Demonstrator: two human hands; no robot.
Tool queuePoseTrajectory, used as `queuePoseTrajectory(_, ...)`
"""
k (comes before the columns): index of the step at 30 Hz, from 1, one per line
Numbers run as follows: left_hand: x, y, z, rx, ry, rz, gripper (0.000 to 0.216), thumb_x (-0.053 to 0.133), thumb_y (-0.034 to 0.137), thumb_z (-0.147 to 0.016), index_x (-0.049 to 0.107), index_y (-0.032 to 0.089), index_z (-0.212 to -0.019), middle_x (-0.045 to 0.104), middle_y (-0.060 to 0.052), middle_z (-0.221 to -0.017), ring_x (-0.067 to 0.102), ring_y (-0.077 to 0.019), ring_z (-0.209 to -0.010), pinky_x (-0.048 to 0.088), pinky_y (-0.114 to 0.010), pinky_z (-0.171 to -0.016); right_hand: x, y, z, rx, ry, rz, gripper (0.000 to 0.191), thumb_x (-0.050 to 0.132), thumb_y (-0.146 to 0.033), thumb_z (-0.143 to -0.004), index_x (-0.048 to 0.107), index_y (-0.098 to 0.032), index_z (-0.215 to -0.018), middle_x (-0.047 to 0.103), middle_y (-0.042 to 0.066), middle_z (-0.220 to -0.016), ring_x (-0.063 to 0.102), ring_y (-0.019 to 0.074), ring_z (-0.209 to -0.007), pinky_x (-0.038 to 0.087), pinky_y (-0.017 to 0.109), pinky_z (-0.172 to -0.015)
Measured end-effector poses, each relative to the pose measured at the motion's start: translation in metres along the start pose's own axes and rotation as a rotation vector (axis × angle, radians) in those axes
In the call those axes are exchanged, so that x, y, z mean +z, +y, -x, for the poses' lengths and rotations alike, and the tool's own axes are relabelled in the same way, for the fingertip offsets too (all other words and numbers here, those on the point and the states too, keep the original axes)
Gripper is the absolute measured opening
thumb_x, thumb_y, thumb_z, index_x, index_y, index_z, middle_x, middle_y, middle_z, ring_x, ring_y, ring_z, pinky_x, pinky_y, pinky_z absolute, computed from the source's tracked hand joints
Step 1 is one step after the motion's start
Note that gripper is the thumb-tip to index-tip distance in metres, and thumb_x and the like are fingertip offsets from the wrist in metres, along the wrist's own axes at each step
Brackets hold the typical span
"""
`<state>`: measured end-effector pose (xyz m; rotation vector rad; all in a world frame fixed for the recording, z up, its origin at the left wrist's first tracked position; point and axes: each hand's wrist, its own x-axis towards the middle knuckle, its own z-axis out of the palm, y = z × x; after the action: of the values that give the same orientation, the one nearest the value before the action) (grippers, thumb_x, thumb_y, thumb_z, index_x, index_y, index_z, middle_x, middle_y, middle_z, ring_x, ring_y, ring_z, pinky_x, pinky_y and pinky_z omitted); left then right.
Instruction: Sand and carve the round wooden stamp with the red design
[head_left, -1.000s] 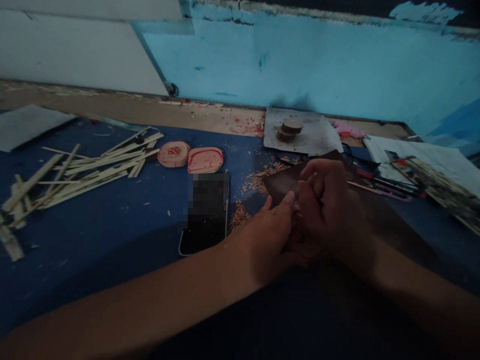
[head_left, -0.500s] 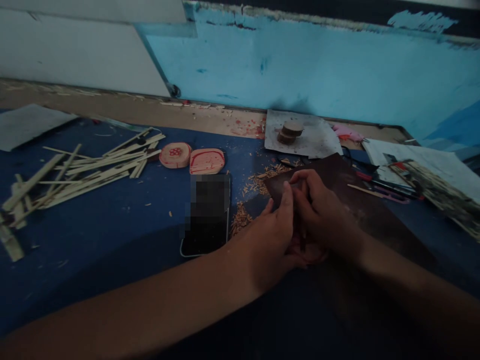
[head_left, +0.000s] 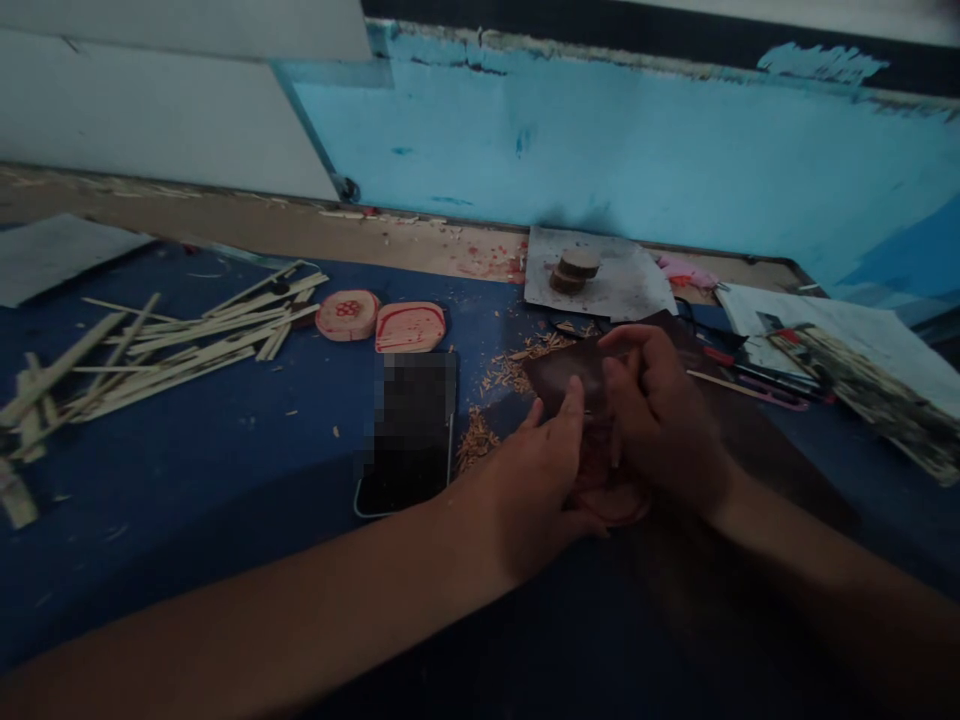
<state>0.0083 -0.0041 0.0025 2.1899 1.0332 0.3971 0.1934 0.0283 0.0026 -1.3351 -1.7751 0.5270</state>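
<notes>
A blue-covered table (head_left: 225, 440) fills the scene, and on its right half lies a dark brown sheet (head_left: 750, 440) where both hands meet. The left hand (head_left: 536, 480) is curled, thumb stretched up along the right hand, fingers folded around a small pinkish piece (head_left: 611, 500) held over the sheet's near part (too dim and hidden to name). The right hand (head_left: 660, 420) is bent over the same piece, fingers hooked down and touching it; whether it truly grips cannot be told. No writing can be read anywhere. To the far left lies a heap of pale wooden sticks (head_left: 172, 335); left of the hands is a dark phone (head_left: 409, 435), with wood shavings (head_left: 499, 385) between. Beyond the phone sit two wooden discs marked in red (head_left: 382, 320), and farther right a grey sheet (head_left: 622, 285) bearing two small stacked wood slices (head_left: 574, 270).
</notes>
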Motion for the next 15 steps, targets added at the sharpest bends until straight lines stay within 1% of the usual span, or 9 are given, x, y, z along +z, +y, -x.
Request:
queuePoseTrajectory(1, 0.000, 0.000, 0.000, -0.007, -0.005, 0.006, 0.117, 0.083, 0.037, -0.081, 0.004, 0.007, -0.162, 0.031, -0.029, -0.165, 0.023, -0.0415, -0.155, 0.038, -0.057, -0.120, -0.001, -0.002, 0.001, -0.044, 0.038, 0.024, 0.018, 0.053, -0.026, -0.102, 0.054, -0.025, -0.120, 0.044, -0.006, -0.070, 0.048, 0.0145, -0.053, 0.040, 0.031, -0.051)
queuePoseTrajectory(3, 0.001, -0.002, 0.000, -0.003, 0.000, 0.025, 0.117, 0.083, 0.038, -0.081, 0.004, 0.009, -0.163, 0.036, -0.026, -0.163, 0.023, -0.0401, -0.156, 0.034, -0.058, -0.123, -0.002, -0.007, 0.003, -0.135, 0.086, 0.051, 0.020, 0.052, -0.024, -0.101, 0.053, -0.027, -0.121, 0.040, -0.006, -0.069, 0.044, 0.0157, -0.054, 0.040, 0.033, -0.053)
queuePoseTrajectory(5, 0.001, -0.003, 0.000, 0.014, 0.007, 0.037, 0.115, 0.082, 0.038, -0.082, 0.006, 0.010, -0.163, 0.041, -0.024, -0.161, 0.026, -0.0383, -0.156, 0.031, -0.059, -0.125, -0.003, -0.012, 0.005, -0.194, 0.085, 0.049, 0.021, 0.052, -0.024, -0.102, 0.052, -0.029, -0.122, 0.040, -0.005, -0.071, 0.044, 0.0168, -0.057, 0.041, 0.034, -0.055)
queuePoseTrajectory(8, -0.001, -0.003, 0.000, 0.020, 0.008, 0.027, 0.112, 0.083, 0.038, -0.080, 0.013, 0.011, -0.162, 0.039, -0.024, -0.163, 0.030, -0.0383, -0.155, 0.033, -0.058, -0.124, -0.004, -0.015, 0.008, -0.233, 0.061, 0.071, 0.023, 0.051, -0.023, -0.101, 0.051, -0.030, -0.123, 0.044, -0.003, -0.076, 0.050, 0.0178, -0.062, 0.045, 0.036, -0.058)
queuePoseTrajectory(10, -0.002, -0.001, 0.001, 0.023, 0.028, -0.011, 0.108, 0.084, 0.039, -0.079, 0.018, 0.012, -0.161, 0.040, -0.023, -0.163, 0.035, -0.0379, -0.153, 0.032, -0.058, -0.125, -0.004, -0.016, 0.008, -0.254, 0.055, 0.111, 0.026, 0.052, -0.022, -0.100, 0.050, -0.030, -0.124, 0.048, -0.001, -0.079, 0.056, 0.0202, -0.069, 0.048, 0.038, -0.063)
queuePoseTrajectory(12, -0.004, 0.002, 0.002, 0.026, 0.075, -0.070, 0.103, 0.085, 0.042, -0.078, 0.027, 0.009, -0.157, 0.043, -0.024, -0.160, 0.037, -0.0376, -0.152, 0.028, -0.059, -0.126, -0.003, -0.017, 0.008, -0.268, 0.033, 0.140, 0.029, 0.053, -0.021, -0.099, 0.049, -0.029, -0.126, 0.059, 0.002, -0.086, 0.063, 0.0246, -0.082, 0.051, 0.042, -0.071)
queuePoseTrajectory(14, -0.004, 0.003, 0.003, 0.013, 0.129, -0.136, 0.095, 0.086, 0.048, -0.075, 0.043, 0.005, -0.148, 0.045, -0.026, -0.157, 0.032, -0.0392, -0.154, 0.027, -0.059, -0.126, -0.002, -0.017, 0.006, -0.266, 0.017, 0.172, 0.030, 0.052, -0.019, -0.098, 0.047, -0.027, -0.127, 0.068, 0.007, -0.101, 0.066, 0.0280, -0.097, 0.053, 0.045, -0.079)
queuePoseTrajectory(15, -0.005, 0.003, 0.004, 0.008, 0.141, -0.163, 0.090, 0.087, 0.051, -0.074, 0.050, 0.005, -0.141, 0.045, -0.026, -0.156, 0.030, -0.0401, -0.155, 0.028, -0.058, -0.126, -0.001, -0.016, 0.006, -0.260, 0.013, 0.191, 0.030, 0.051, -0.018, -0.099, 0.047, -0.026, -0.128, 0.070, 0.008, -0.108, 0.066, 0.0286, -0.101, 0.054, 0.046, -0.082)
